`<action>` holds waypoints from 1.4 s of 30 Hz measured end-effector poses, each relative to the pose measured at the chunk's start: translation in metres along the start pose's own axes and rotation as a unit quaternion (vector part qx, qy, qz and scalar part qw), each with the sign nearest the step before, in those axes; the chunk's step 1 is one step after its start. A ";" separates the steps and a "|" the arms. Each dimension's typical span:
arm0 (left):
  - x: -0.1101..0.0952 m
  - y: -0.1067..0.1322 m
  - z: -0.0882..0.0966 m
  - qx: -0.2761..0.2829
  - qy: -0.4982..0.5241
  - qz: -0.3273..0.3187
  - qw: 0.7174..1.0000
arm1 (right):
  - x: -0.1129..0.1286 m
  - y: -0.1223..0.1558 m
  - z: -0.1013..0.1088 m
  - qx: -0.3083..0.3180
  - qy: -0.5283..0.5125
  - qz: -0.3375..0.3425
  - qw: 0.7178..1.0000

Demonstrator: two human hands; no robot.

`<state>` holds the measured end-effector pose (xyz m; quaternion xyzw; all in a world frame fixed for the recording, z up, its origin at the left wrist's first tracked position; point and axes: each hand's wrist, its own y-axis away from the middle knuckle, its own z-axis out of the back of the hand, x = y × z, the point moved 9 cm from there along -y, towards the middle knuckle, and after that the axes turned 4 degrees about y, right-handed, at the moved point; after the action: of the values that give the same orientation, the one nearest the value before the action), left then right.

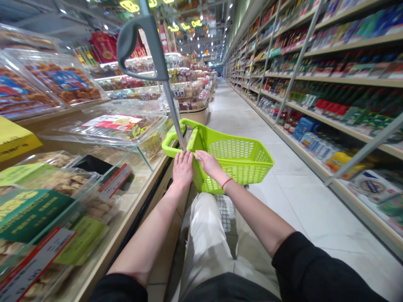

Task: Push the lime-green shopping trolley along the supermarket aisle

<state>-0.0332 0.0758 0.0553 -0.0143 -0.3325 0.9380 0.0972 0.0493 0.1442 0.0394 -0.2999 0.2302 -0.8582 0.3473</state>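
Checking my feed: left hand point(183, 168) and right hand point(209, 162) are both at the lime-green rolling shopping basket's point(242, 161) left end, can't tell if gripping; its length runs right, right hand's nearer.

Stocked shelves point(346, 79) line a pale tiled floor point(292, 184).

Metal pole point(171, 105) cut off at top edge; upper right shelf packages point(355, 31) blurred.
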 end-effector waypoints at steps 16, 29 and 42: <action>-0.012 -0.007 -0.007 0.008 -0.003 -0.002 1.000 | -0.056 0.031 0.019 -0.007 0.024 -0.051 0.998; -0.019 -0.018 -0.005 0.012 -0.039 -0.049 0.998 | -0.108 0.078 0.038 -0.071 0.063 -0.062 0.994; -0.027 -0.017 -0.004 0.020 -0.044 -0.059 0.997 | 0.015 0.044 0.008 -0.115 0.196 0.193 0.955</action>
<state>-0.0039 0.0856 0.0619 0.0487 -0.3182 0.9367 0.1379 0.0656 0.1033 0.0238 -0.1135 0.4440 -0.7843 0.4181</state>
